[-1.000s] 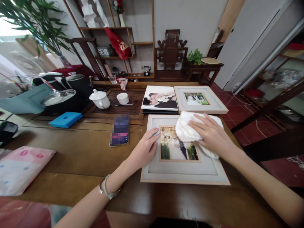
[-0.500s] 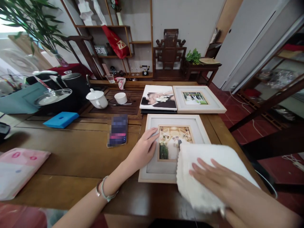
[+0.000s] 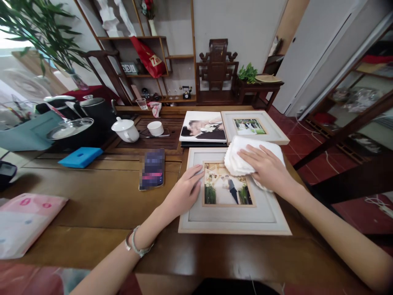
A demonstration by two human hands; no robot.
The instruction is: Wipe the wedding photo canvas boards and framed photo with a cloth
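Observation:
A white picture frame [image 3: 193, 215] lies flat on the wooden table, with a wedding photo [image 3: 227, 192] in its middle. My left hand [image 3: 184, 190] rests on the frame's left side, fingers stretched out over the border towards the photo. Under my right hand [image 3: 268, 166] is a folded white cloth [image 3: 238, 155], which covers the frame's upper right part. The fingers of this hand lie over the cloth and press it down; its thumb is hidden.
Behind the frame are a second framed photo [image 3: 270, 127] and a white photo album [image 3: 187, 135]. To the left lie a phone [image 3: 152, 168], a blue block [image 3: 80, 157] and a pink-and-white packet [image 3: 33, 217]. A lidded white teapot [image 3: 125, 130] and a small cup [image 3: 155, 128] stand on the tea tray [image 3: 162, 143].
My right hand has moved the cloth from the frame's lower right corner up and away to its upper right, uncovering more of the photo. My left hand stays in place.

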